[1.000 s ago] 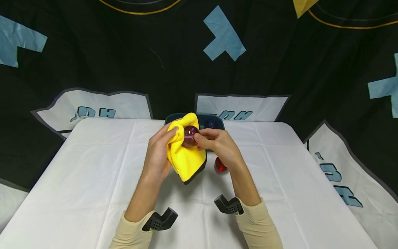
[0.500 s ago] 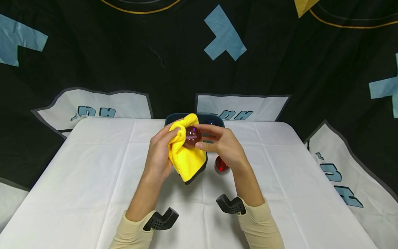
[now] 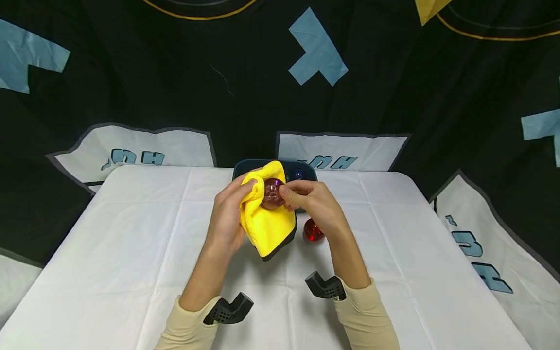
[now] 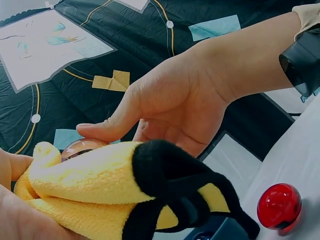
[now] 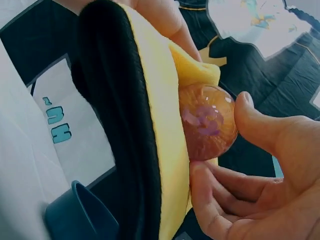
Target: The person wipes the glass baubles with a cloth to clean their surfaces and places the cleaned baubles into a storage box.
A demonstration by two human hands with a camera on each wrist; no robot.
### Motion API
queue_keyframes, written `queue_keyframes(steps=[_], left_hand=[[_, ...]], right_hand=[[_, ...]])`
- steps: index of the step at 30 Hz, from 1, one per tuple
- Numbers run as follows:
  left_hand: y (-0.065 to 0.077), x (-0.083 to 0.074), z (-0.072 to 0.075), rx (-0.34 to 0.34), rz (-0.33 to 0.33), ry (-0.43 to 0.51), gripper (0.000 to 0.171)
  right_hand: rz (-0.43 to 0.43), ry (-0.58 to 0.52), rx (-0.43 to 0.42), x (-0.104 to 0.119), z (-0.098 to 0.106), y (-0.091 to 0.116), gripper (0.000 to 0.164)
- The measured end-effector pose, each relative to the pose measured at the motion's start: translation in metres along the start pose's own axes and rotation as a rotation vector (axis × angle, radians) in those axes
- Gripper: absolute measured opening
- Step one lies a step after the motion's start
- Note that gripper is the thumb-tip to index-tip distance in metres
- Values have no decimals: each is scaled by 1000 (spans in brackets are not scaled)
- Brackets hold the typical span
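A yellow cloth with a black backing [image 3: 269, 232] is gripped by my left hand [image 3: 225, 216], bunched against the left side of a see-through reddish-purple ball [image 3: 272, 194]. My right hand [image 3: 323, 208] pinches the ball's right side. In the right wrist view the thumb and fingers touch the ball [image 5: 207, 122] on opposite sides, while the cloth [image 5: 160, 125] lies along its left side. The cloth [image 4: 90, 175] hides most of the ball in the left wrist view. A clear red ball [image 3: 313, 231] lies on the table beneath my right wrist.
Behind the hands, a dark blue bin [image 3: 239, 166] stands at the far edge of the white-covered table [image 3: 131, 253]. A dark blue ball [image 3: 299, 173] sits in its right part. A black printed curtain [image 3: 175, 82] hangs beyond the table.
The right-hand fingers spread around the ball half a second ago, then drew back into a pinch. The ball has turned and shifted slightly right with the cloth and both hands.
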State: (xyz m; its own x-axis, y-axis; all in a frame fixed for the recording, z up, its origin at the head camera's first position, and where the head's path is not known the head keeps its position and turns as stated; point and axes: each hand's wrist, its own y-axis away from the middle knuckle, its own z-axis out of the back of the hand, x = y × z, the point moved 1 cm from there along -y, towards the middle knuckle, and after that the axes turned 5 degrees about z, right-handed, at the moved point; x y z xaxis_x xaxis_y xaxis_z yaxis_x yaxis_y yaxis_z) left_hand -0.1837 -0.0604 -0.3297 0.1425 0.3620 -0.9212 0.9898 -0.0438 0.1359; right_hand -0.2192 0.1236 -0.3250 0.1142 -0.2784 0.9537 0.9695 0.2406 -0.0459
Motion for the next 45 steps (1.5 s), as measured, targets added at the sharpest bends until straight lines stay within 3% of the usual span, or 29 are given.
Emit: queue_keyframes(steps=[5,12,19,26,36,45], left_hand=[[-1,0,1,-2,-6,13,38],[-2,-2,5,-2,1,45,40],[-1,-3,6,-5,-6,16,38],[-1,-5,6,1,-5,10,38],[-1,-3,5,2,2,10,38],[0,-3,4,7,6,7,39]], right_hand=[[72,-92,4,2,-2,1,41],[112,-119,105,3,0,3,52],[19,-77,15,4,-6,2,43],[-32,-7,33,3,-7,0,35],[122,-42,18,6,-7,4,44],[126,-46,130,5,4,6,51]])
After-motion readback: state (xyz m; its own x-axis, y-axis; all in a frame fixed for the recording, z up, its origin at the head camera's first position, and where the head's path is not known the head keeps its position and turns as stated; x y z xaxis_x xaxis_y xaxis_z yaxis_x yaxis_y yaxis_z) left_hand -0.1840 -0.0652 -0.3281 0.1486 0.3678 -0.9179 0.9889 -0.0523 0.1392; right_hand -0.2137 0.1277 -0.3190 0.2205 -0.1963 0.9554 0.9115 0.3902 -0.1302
